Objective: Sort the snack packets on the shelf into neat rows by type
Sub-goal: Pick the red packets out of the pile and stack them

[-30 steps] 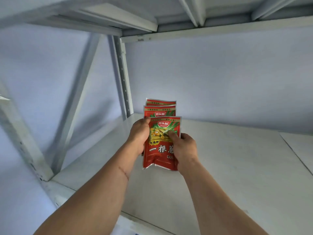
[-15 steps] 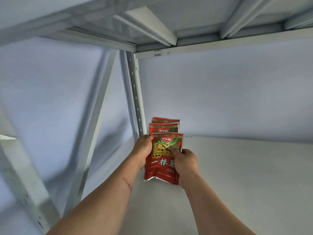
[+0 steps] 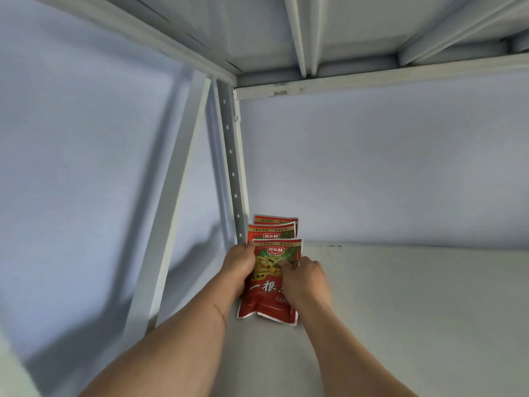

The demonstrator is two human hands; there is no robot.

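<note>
Three red snack packets of one type stand in a row, one behind the other, in the shelf's back left corner. I hold the front red packet with both hands. My left hand grips its left edge, and my right hand grips its right side with the thumb on the face. The packet's bottom edge is on the white shelf board. Behind it stand a second red packet and a third, against the back wall; only their tops show.
A perforated grey upright rises just left of the packets, with a white diagonal brace further left. The upper shelf's underside and its ribs hang overhead. The shelf board stretches away to the right.
My view has tilted up and nearer the corner. Both hands have pushed the front packet further back toward the two behind it, keeping the same hold.
</note>
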